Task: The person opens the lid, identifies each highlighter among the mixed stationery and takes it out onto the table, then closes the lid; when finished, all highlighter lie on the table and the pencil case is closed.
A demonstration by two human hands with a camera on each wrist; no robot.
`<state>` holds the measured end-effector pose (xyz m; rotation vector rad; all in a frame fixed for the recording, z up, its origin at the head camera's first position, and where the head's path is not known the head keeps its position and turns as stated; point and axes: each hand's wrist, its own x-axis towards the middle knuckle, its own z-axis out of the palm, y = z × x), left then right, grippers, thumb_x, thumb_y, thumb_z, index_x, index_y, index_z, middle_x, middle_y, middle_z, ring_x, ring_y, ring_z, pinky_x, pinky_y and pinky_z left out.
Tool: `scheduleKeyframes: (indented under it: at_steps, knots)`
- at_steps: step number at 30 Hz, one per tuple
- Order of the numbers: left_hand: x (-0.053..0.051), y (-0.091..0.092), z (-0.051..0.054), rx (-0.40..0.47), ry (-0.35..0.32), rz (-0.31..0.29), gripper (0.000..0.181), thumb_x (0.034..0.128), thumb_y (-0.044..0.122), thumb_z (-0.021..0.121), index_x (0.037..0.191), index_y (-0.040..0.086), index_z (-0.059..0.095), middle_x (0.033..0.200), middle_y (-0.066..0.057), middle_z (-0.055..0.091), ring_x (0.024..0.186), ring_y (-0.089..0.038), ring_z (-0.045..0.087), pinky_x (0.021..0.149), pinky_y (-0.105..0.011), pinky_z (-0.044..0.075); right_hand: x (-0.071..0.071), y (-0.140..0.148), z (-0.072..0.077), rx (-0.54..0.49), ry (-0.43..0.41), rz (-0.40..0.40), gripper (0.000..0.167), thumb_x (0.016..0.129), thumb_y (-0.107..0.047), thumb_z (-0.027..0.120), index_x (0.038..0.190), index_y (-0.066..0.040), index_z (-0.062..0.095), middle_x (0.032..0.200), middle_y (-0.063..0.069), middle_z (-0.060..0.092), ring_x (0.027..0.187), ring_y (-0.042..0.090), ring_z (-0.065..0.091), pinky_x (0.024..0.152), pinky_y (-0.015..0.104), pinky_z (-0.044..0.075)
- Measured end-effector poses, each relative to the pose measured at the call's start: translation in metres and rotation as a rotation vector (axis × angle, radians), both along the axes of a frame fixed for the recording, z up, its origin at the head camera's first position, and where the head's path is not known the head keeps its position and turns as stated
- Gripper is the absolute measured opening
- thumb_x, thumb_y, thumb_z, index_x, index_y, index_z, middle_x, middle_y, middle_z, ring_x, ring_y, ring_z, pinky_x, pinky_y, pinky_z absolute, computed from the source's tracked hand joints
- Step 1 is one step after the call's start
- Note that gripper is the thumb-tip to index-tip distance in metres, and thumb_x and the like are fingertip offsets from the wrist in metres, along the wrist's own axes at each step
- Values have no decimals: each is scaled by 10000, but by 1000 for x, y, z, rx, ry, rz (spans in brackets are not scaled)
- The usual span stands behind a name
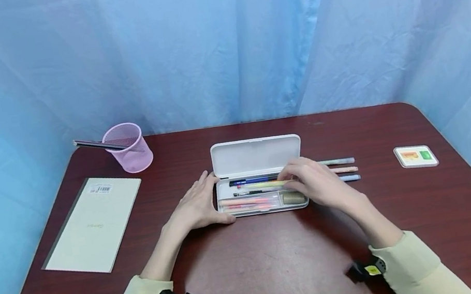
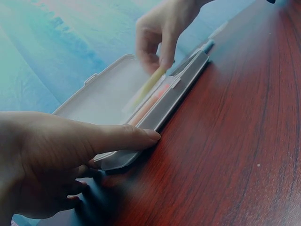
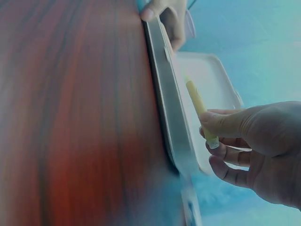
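Observation:
A white pencil case (image 1: 257, 156) lies on the table with its lid raised at the back. My left hand (image 1: 198, 203) holds its left end, thumb along the front edge and fingers at the back corner. My right hand (image 1: 317, 182) pinches a yellow pen (image 3: 196, 98) between thumb and fingers, slanted over the case in both wrist views. Inside the case lie a dark blue pen (image 1: 248, 181), a black-tipped pen (image 1: 248, 193) and several pink and orange pens (image 1: 245, 201) in the front compartment, beside an olive-brown block (image 1: 294, 198).
Several pastel pens (image 1: 349, 178) lie right of the case, partly behind my right hand. A pink mesh cup (image 1: 136, 159) with dark pencils (image 1: 95, 144) stands at the back left. A cream notebook (image 1: 93, 224) lies at left, a small clear-edged case (image 1: 416, 156) at right.

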<state>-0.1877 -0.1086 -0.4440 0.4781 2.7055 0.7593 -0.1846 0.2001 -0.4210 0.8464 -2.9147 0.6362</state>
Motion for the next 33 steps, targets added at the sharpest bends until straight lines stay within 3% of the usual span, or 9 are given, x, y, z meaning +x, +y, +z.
scheduleKeyframes:
  at_steps: [10, 17, 22, 33]
  knots:
    - [-1, 0, -1, -2, 4, -1, 1033, 677, 468, 918, 1498, 106, 406, 1671, -187, 307, 1595, -366, 233, 1291, -559, 272, 10, 75, 2, 18, 69, -79, 213, 855, -93, 821, 998, -242, 769, 915, -98, 674, 838, 84, 555, 718, 309, 484]
    - [-1, 0, 1, -3, 2, 0, 1034, 674, 469, 921, 1497, 115, 406, 1677, -188, 294, 1589, -388, 241, 1281, -578, 282, 18, 120, 0, 20, 86, -57, 274, 823, -43, 831, 965, -261, 745, 900, -131, 648, 823, 11, 535, 694, 249, 502]
    - [0, -2, 2, -1, -2, 11, 1036, 673, 473, 920, 1499, 119, 405, 1680, -198, 281, 1563, -441, 275, 1243, -637, 313, 18, 132, -3, 40, 89, -44, 309, 796, -31, 849, 944, -277, 734, 873, -148, 634, 798, -13, 526, 673, 236, 509]
    - [-1, -1, -1, 7, 10, -16, 1029, 684, 466, 915, 1495, 92, 403, 1657, -172, 334, 1605, -343, 214, 1305, -534, 253, 17, 133, -6, 53, 40, -57, 289, 801, -31, 844, 942, -261, 740, 881, -142, 637, 792, -1, 552, 675, 255, 507]
